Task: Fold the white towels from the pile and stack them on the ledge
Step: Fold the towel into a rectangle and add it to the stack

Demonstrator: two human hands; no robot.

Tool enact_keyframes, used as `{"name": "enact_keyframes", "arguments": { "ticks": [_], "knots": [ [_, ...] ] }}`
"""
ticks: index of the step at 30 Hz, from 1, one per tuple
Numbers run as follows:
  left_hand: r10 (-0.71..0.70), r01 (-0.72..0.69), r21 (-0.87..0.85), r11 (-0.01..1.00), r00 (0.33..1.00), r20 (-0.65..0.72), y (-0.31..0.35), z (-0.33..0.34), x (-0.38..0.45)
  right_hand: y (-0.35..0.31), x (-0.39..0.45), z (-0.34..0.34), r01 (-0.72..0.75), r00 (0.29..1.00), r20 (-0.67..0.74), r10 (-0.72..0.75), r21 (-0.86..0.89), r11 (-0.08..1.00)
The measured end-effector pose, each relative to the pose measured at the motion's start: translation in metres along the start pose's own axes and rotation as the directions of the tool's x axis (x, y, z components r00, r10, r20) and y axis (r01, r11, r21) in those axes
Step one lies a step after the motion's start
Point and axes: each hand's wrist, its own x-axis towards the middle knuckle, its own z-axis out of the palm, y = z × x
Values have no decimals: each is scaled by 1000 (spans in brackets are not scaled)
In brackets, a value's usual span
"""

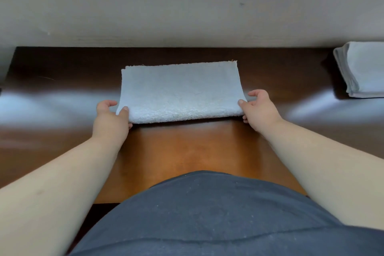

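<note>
A white towel (180, 89), folded in half into a long rectangle, lies on the dark wooden ledge (62, 72) in front of me. Its folded edge faces me. My left hand (112, 116) pinches the near left corner, thumb on top. My right hand (259, 110) pinches the near right corner the same way. A stack of folded white towels (361, 68) sits on the ledge at the far right, partly cut off by the frame edge. The unfolded pile is out of view.
A pale wall (187, 6) rises right behind the ledge. My dark grey shirt (207, 214) fills the bottom of the view. Bright reflections lie on the glossy wood to either side of the towel.
</note>
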Motion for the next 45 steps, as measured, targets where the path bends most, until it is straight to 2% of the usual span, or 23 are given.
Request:
{"name": "enact_keyframes", "arguments": {
  "ticks": [3, 6, 8, 10, 11, 12, 14, 15, 16, 18, 20, 22, 26, 28, 29, 31, 32, 33, 34, 36, 39, 42, 45],
  "knots": [
    [69, -82, 191, 978, 995, 74, -4, -7, -5, 3, -8, 0, 11, 1000, 2, -11, -147, 989],
    [39, -83, 362, 928, 991, 127, -2, -10, -12, 5, -19, 3, 4, 1000, 24, 2, -248, 969],
    [-5, -46, 484, 874, 994, 105, 3, -9, -17, 0, -25, 3, -12, 1000, 17, 17, -291, 957],
    [90, -96, 619, 779, 995, 42, 12, -8, -22, -10, -31, 4, 24, 997, -61, -46, -314, 949],
    [214, -198, 654, 730, 975, 57, 17, -6, -26, -15, -33, 6, 88, 987, -92, -130, -364, 927],
    [366, -346, 663, 664, 924, 115, 22, -1, -28, -21, -35, 10, 182, 966, -90, -244, -436, 882],
    [571, -633, 638, 438, 744, 347, 30, 12, -24, -34, -32, 25, 379, 895, 15, -445, -552, 743],
    [579, -720, 611, 329, 665, 472, 34, 19, -18, -41, -27, 33, 444, 870, 104, -482, -591, 673],
    [534, -759, 594, 266, 629, 565, 36, 26, -9, -47, -20, 40, 482, 857, 197, -476, -631, 608],
    [379, -728, 629, 272, 682, 625, 39, 33, 14, -45, -3, 48, 476, 874, 317, -368, -709, 521],
    [280, -670, 673, 313, 742, 609, 39, 35, 39, -32, 11, 44, 398, 917, 317, -241, -756, 519],
    [261, -674, 674, 303, 739, 621, 41, 36, 57, -18, 18, 40, 360, 933, 295, -205, -773, 523],
    [195, -690, 693, 206, 723, 662, 49, 39, 72, -15, 24, 43, 359, 933, 310, -182, -785, 505],
    [259, -697, 694, 177, 714, 651, 51, 34, 67, -18, 21, 41, 365, 931, 311, -191, -788, 496],
    [370, -719, 677, 158, 678, 635, 49, 29, 61, -18, 16, 38, 391, 920, 312, -239, -788, 476],
    [594, -831, 539, 141, 506, 625, 35, 15, 38, -10, -1, 28, 492, 859, 361, -364, -780, 387],
    [620, -883, 456, 112, 421, 662, 22, 7, 26, -3, -11, 21, 538, 827, 415, -379, -778, 324],
    [568, -907, 415, 76, 382, 729, 7, -1, 16, 9, -19, 14, 565, 811, 461, -361, -778, 275],
    [481, -904, 425, 57, 398, 781, -10, -9, 11, 21, -25, 8, 569, 813, 484, -323, -778, 265],
    [371, -858, 507, 80, 498, 784, -38, -24, 17, 38, -28, -1, 547, 835, 483, -262, -779, 308],
    [431, -828, 538, 155, 547, 718, -42, -35, 23, 36, -26, -3, 552, 826, 430, -365, -750, 365],
    [604, -821, 531, 210, 536, 589, -32, -36, 24, 28, -24, -5, 565, 784, 290, -549, -700, 438],
    [585, -776, 589, 225, 591, 555, -24, -36, 22, 24, -23, -9, 524, 819, 281, -500, -722, 452]
  ]
}}
